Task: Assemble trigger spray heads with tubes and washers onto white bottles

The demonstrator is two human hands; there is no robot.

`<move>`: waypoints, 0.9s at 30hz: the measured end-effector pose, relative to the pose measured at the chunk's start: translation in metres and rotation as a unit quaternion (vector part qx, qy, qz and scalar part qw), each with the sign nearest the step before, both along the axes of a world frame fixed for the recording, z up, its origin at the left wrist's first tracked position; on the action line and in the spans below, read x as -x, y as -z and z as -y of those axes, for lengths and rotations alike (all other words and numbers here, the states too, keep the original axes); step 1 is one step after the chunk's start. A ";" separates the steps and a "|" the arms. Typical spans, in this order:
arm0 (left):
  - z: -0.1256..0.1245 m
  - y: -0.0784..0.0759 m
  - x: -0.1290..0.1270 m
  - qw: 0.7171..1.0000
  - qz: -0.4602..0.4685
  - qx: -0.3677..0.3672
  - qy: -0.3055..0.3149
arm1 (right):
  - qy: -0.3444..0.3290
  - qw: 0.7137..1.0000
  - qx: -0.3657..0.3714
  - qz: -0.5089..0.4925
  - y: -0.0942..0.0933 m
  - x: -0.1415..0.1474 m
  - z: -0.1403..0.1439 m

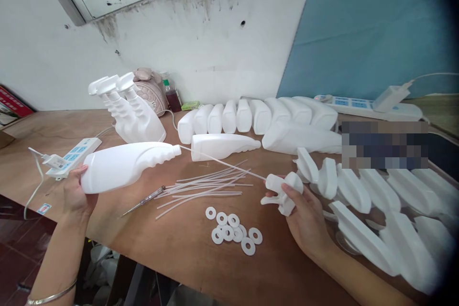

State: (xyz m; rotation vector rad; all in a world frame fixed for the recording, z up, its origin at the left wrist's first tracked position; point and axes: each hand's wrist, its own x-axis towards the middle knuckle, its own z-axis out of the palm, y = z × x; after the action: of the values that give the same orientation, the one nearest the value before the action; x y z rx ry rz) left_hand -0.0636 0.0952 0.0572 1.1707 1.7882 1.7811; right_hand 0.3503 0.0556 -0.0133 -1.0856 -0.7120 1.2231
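Note:
My left hand (77, 191) is closed around the base of a white plastic bottle (120, 165), which lies tilted with its threaded neck pointing right. In my right hand (304, 220) is a white trigger spray head (283, 189). A thin dip tube (222, 161) runs from the spray head leftward, and its far end meets the mouth of the bottle; whether it is inside cannot be made out. Below the tube lie several loose tubes (204, 189) and a screwdriver (145, 200). White ring washers (227, 233) are heaped on the table (172, 258) between my hands.
Several bottles (229, 117) lie along the wall. Bottles with spray heads (131, 110) stand at left, near a pink bag (152, 91). More spray heads (353, 189) spread over the right side. Power strips lie at left (77, 153) and back right (358, 105).

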 end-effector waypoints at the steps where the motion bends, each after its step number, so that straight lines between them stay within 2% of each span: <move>1: 0.000 0.000 -0.001 1.000 0.015 0.002 0.006 | -0.005 1.000 0.000 -0.004 0.000 0.000 0.000; 5: -0.002 -0.001 0.000 0.996 0.087 0.009 0.010 | -0.005 1.000 -0.007 -0.008 0.002 -0.001 0.000; 10: -0.003 -0.002 0.003 0.994 0.111 0.005 -0.016 | -0.008 1.000 -0.011 0.012 0.002 -0.001 0.000; 16: 0.001 -0.005 0.001 0.991 0.135 0.005 -0.012 | -0.027 0.999 -0.018 0.009 -0.001 0.000 0.001; 18: 0.002 -0.007 -0.004 0.990 0.136 0.006 0.021 | -0.029 0.999 -0.016 0.015 -0.001 0.000 0.001; 21: 0.001 -0.011 -0.025 0.985 0.112 0.044 0.125 | -0.040 0.998 -0.017 0.034 0.002 -0.001 0.001; 24: -0.007 -0.011 -0.062 0.963 0.106 0.101 0.227 | -0.066 0.996 -0.029 0.054 0.006 -0.001 0.002; 27: -0.019 -0.004 -0.102 0.954 0.096 0.111 0.263 | -0.078 0.993 -0.050 0.079 0.006 -0.001 0.006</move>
State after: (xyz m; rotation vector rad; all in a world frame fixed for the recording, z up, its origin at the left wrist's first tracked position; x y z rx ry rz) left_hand 0.0386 0.1143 0.0615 1.1931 1.3558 1.2985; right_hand 0.3512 0.0495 -0.0197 -1.0672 -0.9857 1.2274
